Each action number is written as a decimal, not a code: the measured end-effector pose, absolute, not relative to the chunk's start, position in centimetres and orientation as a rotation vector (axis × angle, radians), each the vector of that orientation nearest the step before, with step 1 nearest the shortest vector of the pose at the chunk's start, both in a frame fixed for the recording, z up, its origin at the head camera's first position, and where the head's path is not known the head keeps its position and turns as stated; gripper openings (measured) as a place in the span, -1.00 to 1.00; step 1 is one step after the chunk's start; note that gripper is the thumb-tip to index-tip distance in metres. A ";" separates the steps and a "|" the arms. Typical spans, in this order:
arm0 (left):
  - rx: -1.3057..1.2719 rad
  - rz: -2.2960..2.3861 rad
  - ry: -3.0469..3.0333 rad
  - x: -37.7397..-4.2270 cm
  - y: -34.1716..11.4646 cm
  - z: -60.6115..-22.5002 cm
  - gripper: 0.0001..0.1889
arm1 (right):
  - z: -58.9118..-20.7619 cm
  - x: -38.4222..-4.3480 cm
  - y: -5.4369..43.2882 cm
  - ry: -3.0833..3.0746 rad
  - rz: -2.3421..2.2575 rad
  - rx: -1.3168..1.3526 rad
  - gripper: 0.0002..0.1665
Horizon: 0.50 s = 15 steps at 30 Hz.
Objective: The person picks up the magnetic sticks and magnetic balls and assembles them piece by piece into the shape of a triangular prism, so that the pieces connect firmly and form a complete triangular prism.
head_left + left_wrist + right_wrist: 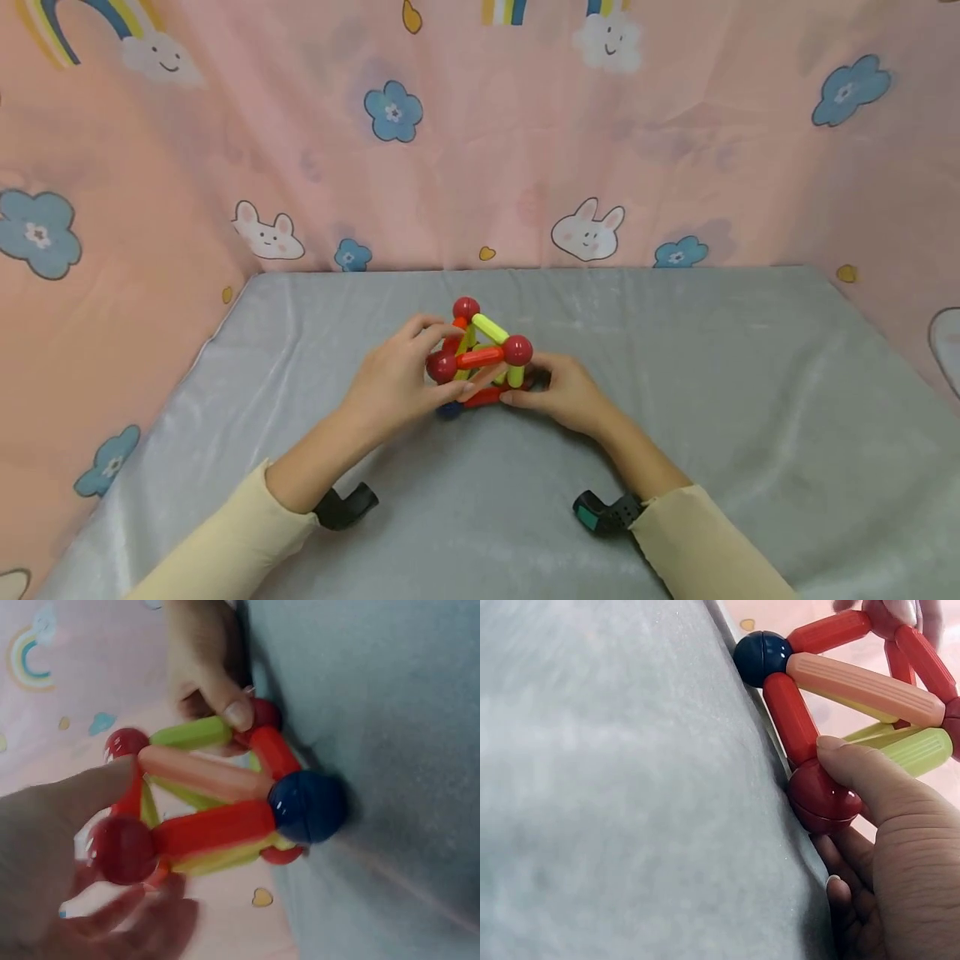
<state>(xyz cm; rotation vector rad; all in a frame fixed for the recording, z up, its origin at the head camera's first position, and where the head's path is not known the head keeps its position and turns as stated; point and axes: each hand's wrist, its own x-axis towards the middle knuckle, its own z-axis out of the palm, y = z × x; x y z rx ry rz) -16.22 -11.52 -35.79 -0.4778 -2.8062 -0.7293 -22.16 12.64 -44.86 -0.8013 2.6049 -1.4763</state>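
A toy frame (480, 358) of plastic rods and balls stands on the grey cloth in the middle. Its rods are red, yellow-green and salmon; most balls are red. A dark blue ball (309, 806) forms a lower corner, joined to a salmon rod (866, 688) that slants upward. My left hand (390, 375) holds the upper left corner, thumb and fingers about a red ball (122, 850). With my right hand (570, 396) I grip the lower right corner, the thumb over a red rod beside another red ball (825, 796). My hands hide parts of the far side.
Grey cloth (712, 375) covers the table around the frame. Behind and at the sides hangs a pink printed curtain (487, 167). Black straps (347, 506) are worn on both wrists, near the cream sleeves (232, 533).
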 end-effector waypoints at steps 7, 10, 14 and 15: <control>-0.252 -1.061 -3.065 -15.9 -11.4 -36.9 -0.57 | -44.3 -21.2 12.3 2.628 -1.368 -0.797 -0.56; -0.257 -1.122 -3.043 -16.8 -10.5 -36.8 -0.66 | -43.5 -20.9 12.2 2.697 -1.297 -0.724 -0.59; -0.318 -1.212 -2.975 -19.5 -9.1 -36.8 -0.72 | -42.4 -21.1 12.4 2.828 -1.177 -0.536 -0.59; -0.340 -1.219 -2.953 -20.3 -8.8 -36.8 -0.71 | -42.2 -21.3 12.5 2.855 -1.150 -0.488 -0.58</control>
